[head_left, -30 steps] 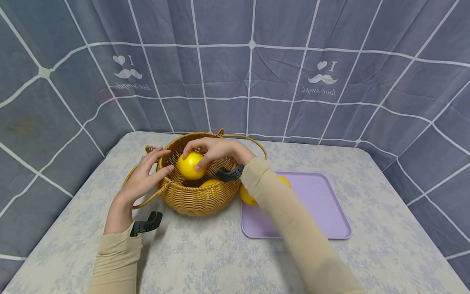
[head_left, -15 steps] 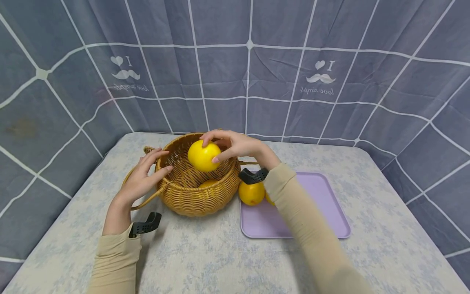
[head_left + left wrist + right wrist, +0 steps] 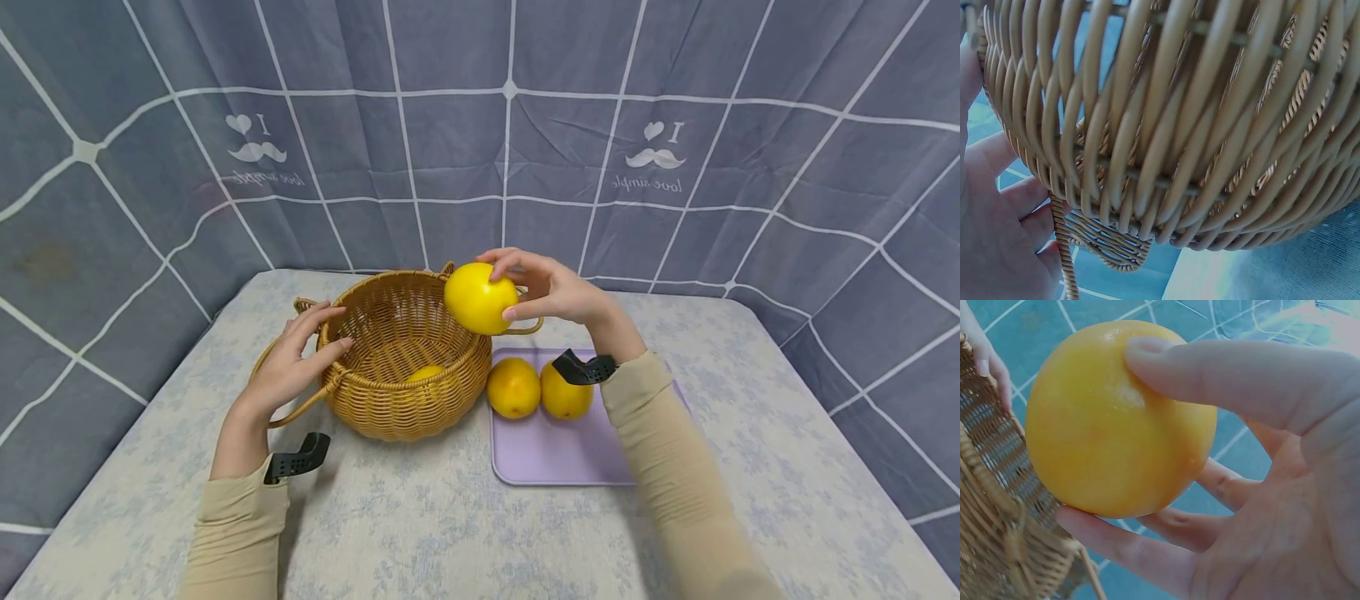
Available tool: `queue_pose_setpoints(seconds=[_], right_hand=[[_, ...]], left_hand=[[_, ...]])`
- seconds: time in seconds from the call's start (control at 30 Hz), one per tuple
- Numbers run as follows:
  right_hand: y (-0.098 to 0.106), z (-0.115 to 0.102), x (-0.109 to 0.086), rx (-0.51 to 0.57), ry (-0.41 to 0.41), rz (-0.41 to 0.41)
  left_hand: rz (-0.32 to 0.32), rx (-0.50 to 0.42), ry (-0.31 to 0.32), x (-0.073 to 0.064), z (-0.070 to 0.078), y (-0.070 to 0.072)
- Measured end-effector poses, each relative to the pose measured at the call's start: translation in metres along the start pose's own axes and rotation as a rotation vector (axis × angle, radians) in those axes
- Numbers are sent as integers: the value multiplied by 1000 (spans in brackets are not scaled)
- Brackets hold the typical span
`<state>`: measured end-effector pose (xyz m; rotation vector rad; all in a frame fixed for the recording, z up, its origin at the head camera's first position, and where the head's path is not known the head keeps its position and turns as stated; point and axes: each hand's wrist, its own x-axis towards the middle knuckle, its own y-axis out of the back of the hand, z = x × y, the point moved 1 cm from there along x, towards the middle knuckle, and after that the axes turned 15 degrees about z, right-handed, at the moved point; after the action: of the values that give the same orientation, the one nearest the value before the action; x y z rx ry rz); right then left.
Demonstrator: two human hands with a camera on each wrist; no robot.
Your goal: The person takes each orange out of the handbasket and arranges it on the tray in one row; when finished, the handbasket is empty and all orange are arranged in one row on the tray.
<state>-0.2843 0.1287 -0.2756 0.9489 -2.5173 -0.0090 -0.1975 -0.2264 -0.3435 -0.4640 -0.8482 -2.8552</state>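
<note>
In the head view my right hand (image 3: 558, 292) holds a round yellow-orange fruit, an orange by its look (image 3: 480, 298), raised beside the right rim of the wicker basket (image 3: 408, 412). The right wrist view shows the thumb pressed on one side of the orange (image 3: 1110, 437) and fingers supporting the other. My left hand (image 3: 288, 367) rests at the basket's left rim, its thumb and extended fingers reaching over the edge. Seen from the left wrist, that hand (image 3: 1004, 219) lies along the outside of the woven wall (image 3: 1166, 125). Another orange (image 3: 426, 374) sits inside the basket, partly hidden.
A lilac tray (image 3: 562, 458) lies right of the basket, with two oranges (image 3: 513, 388) side by side near its left end. The right forearm covers part of it. Basket handles (image 3: 303, 408) hang out at the sides. A grey checked curtain (image 3: 465, 150) stands behind the table.
My right hand has lifted the orange out of the basket and carried it rightward past the rim. Both oranges on the tray now show. The left hand has stayed in place.
</note>
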Motion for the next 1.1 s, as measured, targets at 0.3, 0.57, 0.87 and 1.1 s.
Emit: queue_pose_setpoints(seconds=[0.3, 0.57, 0.87, 1.1], right_hand=[[27, -8, -39, 46, 28, 67], [48, -4, -86, 56, 55, 116], [66, 17, -136, -60, -33, 250], [74, 32, -168, -111, -69, 353]], left_hand=[[5, -13, -12, 1, -3, -1], [5, -11, -10, 0, -3, -1], [3, 0, 4, 1, -2, 0], [6, -9, -7, 1, -2, 0]])
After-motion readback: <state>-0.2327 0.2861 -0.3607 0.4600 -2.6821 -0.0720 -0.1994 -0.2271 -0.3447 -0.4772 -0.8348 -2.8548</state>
